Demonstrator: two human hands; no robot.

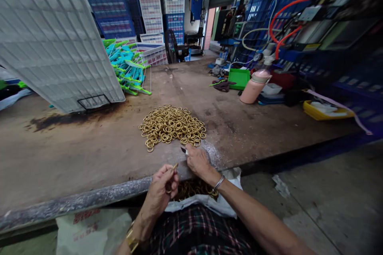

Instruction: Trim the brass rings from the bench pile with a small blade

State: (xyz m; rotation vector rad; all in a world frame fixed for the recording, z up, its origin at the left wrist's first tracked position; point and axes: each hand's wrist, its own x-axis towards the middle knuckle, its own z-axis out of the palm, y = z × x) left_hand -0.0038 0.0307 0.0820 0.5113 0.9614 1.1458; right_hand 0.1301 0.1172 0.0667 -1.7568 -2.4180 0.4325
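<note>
My left hand (165,183) is closed at the table's front edge, with a brass-coloured ring (175,165) pinched between thumb and finger. My right hand (198,160) is closed around a small knife (184,150), whose dark blade points left, beside the near side of the ring pile. The pile of brass-coloured rings (172,123) lies on the brown table (119,151). Below the table edge, an open white sack (236,177) on my lap holds more rings, partly hidden by my hands.
A white ribbed panel (56,36) stands at the left, beside green and blue plastic pieces (130,67). Towards the right are a green tray (238,78), a pink bottle (254,87) and a yellow tray (326,112). Stacked crates (115,14) and a fan (172,46) stand behind.
</note>
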